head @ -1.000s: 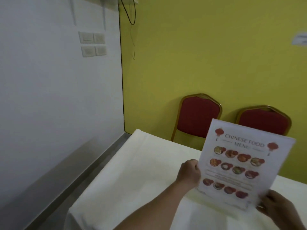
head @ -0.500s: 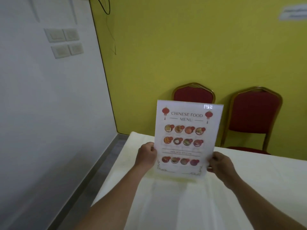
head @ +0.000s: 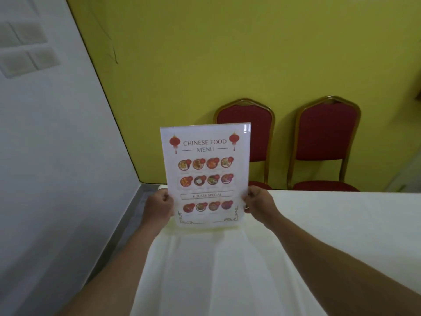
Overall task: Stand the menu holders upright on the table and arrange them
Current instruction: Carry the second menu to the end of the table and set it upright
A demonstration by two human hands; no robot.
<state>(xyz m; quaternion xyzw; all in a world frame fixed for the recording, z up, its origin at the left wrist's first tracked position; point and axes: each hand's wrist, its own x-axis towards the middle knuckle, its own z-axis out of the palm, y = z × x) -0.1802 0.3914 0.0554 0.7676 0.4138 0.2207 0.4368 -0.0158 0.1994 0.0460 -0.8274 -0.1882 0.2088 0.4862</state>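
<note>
I've got one menu holder point(head: 206, 176) upright, left hand point(head: 158, 207) and right hand point(head: 258, 202) gripping its sides at the bench point(head: 330, 224) corner — not released; no others visible

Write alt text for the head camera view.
Two hands, left and right, hold a Chinese food menu holder upright by its side edges on a white-clothed table. Two red chairs stand behind, against a yellow wall.

The menu holder point(head: 206, 176) stands upright on the worktop point(head: 330, 224) between left hand point(head: 159, 207) and right hand point(head: 258, 201); two chairs point(head: 324, 142) behind them
</note>
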